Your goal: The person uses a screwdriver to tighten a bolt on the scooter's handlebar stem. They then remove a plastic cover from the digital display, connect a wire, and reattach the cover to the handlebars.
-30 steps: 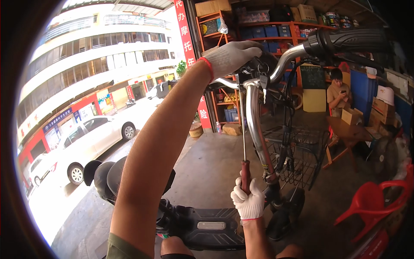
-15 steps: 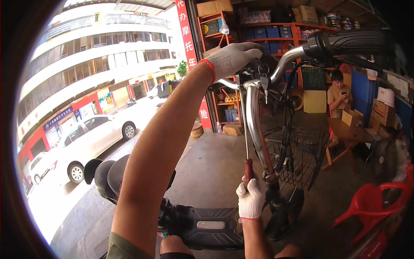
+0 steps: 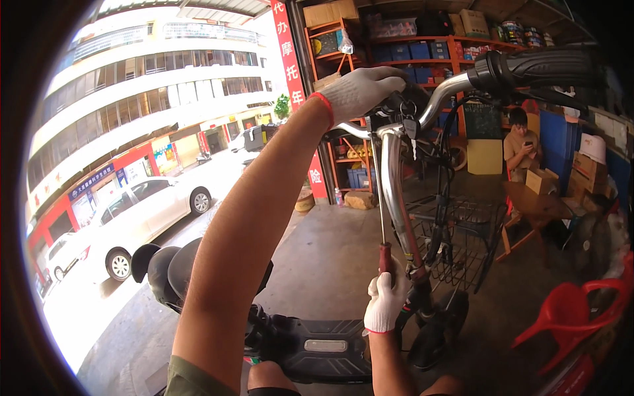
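Note:
My left hand [image 3: 362, 94], in a white glove with a red cuff, lies over the dark rounded unit [image 3: 411, 98] at the middle of a handlebar [image 3: 444, 97]; its fingers curl over the far side and are partly hidden. A key [image 3: 411, 125] with a ring hangs just right of it. Lower down, my gloved right hand [image 3: 385, 303] is closed around the red handle of a long screwdriver [image 3: 386, 254]. Its shaft points up alongside the silver steering stem [image 3: 394, 178], and the tip meets the underside of the handlebar clamp area, where the exact contact is hidden.
Behind the stem hangs a wire basket [image 3: 456, 231]; the footboard [image 3: 323, 346] and black seat [image 3: 188, 270] are below left. To the right are a red plastic chair [image 3: 574, 317], a wooden table [image 3: 538, 198] and a seated person [image 3: 522, 145]. A white car [image 3: 155, 214] stands outside.
The view has shifted slightly. My right hand has turned a little around the screwdriver handle; my left hand keeps its place on the handlebar's middle.

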{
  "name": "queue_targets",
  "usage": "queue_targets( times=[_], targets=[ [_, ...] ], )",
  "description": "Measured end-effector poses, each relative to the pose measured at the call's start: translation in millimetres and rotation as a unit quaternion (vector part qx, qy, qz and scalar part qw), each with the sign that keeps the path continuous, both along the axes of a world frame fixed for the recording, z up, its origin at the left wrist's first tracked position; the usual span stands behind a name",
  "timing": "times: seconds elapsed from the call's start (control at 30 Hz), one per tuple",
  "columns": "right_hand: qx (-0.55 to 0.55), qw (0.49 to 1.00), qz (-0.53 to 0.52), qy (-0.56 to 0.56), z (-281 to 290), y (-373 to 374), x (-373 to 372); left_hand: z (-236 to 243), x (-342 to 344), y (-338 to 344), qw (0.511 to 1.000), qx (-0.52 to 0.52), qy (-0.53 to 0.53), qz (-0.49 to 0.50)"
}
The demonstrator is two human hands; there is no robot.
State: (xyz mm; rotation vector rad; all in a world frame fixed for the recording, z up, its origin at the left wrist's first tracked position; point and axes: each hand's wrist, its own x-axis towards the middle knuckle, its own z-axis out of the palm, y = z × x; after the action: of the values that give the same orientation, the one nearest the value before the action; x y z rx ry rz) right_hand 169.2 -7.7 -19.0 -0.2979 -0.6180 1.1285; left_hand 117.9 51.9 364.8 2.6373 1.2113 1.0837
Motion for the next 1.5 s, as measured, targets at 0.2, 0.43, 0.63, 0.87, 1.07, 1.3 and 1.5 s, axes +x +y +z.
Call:
queue_targets(
  times=[0.2,0.43,0.63,0.87,1.07,1.3,1.5],
  targets=[
    [0.03,0.947,0.283,0.147,-17,6,24,-1,0,-5,1.0,0.004,0.001,-0.014],
    [0.006,0.996,0.093,0.015,5,-11,10,1,1,-6,1.0,0.01,0.02,0.022],
    [0.009,1.0,0.014,-0.002,-3,-1,-1,2,0,-1,1.0,-0.004,0.009,0.02],
    [0.002,0.92,0.336,0.203,-12,0,21,0,1,-1,1.0,0.013,0.01,0.005],
    [0.05,0.977,0.165,0.124,0,-10,-2,1,1,-2,1.0,0.024,0.016,-0.001],
    [0.009,0.999,0.008,0.047,2,-1,-11,-2,1,-3,1.0,0.016,0.006,0.003],
    [-0.031,0.976,0.189,0.108,1,-3,9,-2,0,-3,1.0,0.016,0.004,0.007]
  ],
)
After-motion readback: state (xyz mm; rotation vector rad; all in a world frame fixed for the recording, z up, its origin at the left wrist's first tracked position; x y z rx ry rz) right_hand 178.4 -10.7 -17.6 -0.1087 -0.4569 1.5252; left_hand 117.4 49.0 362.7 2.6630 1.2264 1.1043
